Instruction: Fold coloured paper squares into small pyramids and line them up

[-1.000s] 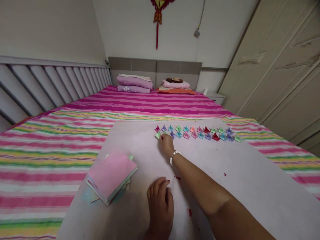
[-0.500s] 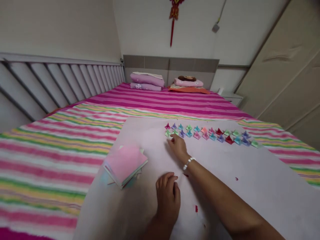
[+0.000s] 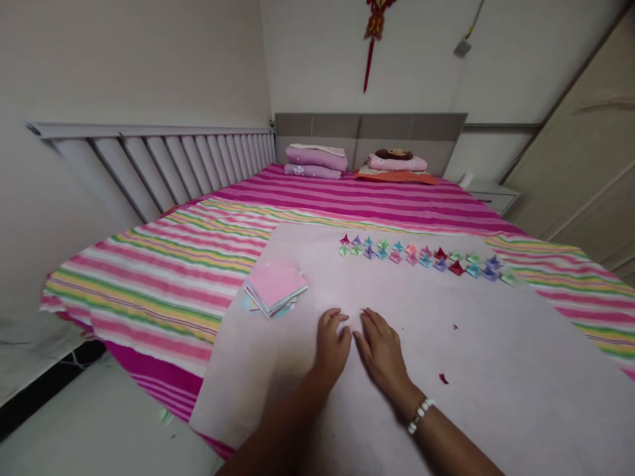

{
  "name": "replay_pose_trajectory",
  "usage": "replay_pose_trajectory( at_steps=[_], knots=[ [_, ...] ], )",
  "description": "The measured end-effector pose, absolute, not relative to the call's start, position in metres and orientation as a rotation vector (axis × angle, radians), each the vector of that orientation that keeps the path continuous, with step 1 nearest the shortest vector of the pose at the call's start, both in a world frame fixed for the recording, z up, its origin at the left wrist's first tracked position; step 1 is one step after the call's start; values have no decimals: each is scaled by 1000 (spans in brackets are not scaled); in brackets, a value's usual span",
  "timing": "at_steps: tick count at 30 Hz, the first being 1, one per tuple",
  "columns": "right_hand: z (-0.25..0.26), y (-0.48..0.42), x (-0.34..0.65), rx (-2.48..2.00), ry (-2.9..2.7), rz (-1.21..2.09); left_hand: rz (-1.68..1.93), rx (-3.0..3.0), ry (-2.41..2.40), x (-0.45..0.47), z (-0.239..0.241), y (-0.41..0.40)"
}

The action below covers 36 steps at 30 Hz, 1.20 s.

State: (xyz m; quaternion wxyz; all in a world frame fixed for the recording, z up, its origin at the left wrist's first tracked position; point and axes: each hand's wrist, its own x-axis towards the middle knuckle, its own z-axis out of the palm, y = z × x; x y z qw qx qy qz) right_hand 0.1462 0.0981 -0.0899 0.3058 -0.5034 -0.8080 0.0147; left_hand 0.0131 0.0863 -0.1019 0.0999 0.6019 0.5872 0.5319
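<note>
Uneven paper beside two loose hands

As I see it, the paper stack (image 3: 275, 285) could slide apart, because its sheets lie uneven and the left arm may brush them. The folded papers (image 3: 425, 261) look light and could tip if knocked; they stand beyond the stack, to its right. The left hand (image 3: 333, 340) and right hand (image 3: 384, 347), both with relaxed grip, apparently holding nothing, are right of the stack, apart from it.

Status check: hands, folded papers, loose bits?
Left hand and right hand: side by side, nothing clearly held. Folded paper shapes: two rows, farther out. Paper stack: left of left hand, pink on top. Red scraps: right of right hand.
</note>
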Motion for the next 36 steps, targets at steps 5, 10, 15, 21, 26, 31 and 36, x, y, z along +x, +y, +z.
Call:
replay_pose_trajectory(
  at_steps=[5,10,15,21,26,31,36],
  knots=[
    [-105,101,137,-1398,-2153,-74,1522,1995,1863,-21,-120,39],
    [-104,100,132,-1429,-2133,-36,1323,2040,2178,-87,-112,22],
    [-104,101,129,-1424,-2086,9,766,1750,2624,-116,-88,26],
    [-103,103,126,-1438,-2065,93,161,1680,2616,-121,-83,30],
    [-100,102,126,-1434,-2051,145,-11,1737,2547,-127,-73,35],
    [-100,103,125,-1424,-2039,158,-83,1781,2527,-127,-66,38],
    [-100,104,124,-1432,-2040,156,-95,1792,2530,-125,-66,39]
  ],
)
